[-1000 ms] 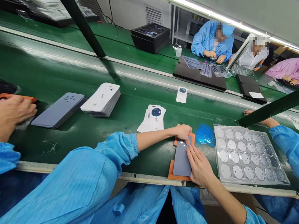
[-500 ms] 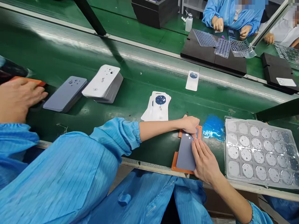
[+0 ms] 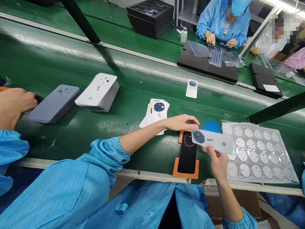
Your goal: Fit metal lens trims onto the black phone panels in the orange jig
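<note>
A phone back cover [image 3: 211,140] is lifted and tilted above the bench, its white side toward me, with a dark blue camera disc at its left end. My right hand [image 3: 218,160] grips its lower edge between thumb and fingers. At the upper left corner, the bent fingers of my left hand [image 3: 182,122] pinch the cover near the disc. Below it lies an orange jig [image 3: 177,171] with a black phone-shaped bed [image 3: 187,157], partly hidden by the cover. Behind the cover, a blue film piece [image 3: 212,125] shows in part.
White covers with blue discs [image 3: 154,114] lie left of the jig; another white cover [image 3: 192,89] lies farther back. Two cover stacks, white [image 3: 97,90] and grey [image 3: 56,103], stand left, near another person's hand [image 3: 16,103]. A clear tray [image 3: 259,152] of round parts is right. A co-worker [image 3: 221,24] sits opposite.
The back cover has come up off the orange jig and turned over, baring the black bed. My right hand has risen with it. The other person's hand at left has shifted.
</note>
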A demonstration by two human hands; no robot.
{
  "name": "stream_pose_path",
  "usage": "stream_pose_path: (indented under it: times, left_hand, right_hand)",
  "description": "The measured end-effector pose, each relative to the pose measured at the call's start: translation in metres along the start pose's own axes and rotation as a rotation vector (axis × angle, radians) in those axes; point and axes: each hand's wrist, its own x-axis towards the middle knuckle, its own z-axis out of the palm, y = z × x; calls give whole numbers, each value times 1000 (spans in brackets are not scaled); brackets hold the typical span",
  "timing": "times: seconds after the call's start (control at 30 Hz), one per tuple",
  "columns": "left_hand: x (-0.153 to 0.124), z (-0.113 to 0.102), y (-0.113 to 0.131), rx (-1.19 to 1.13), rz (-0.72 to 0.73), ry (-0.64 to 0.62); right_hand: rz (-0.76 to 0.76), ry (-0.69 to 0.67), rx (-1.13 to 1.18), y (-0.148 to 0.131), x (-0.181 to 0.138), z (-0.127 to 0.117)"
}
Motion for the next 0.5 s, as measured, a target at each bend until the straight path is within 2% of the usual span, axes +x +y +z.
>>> stream_pose_path:
  times: [0.07, 0.17, 0.3, 0.5]
  left_hand:
    - [5, 10, 6, 121, -14, -48]
    - [23, 27, 10, 347, -92, -107]
    - [46, 39, 12, 510, -185, -140]
    - [70, 41, 19, 667, -228, -256]
  right_hand:
    - [331, 90, 327, 3, 4, 3]
    - [574, 109, 652, 8, 11, 6]
    - [636, 89, 712, 11, 15, 7]
    - [661, 78, 743, 11, 16, 6]
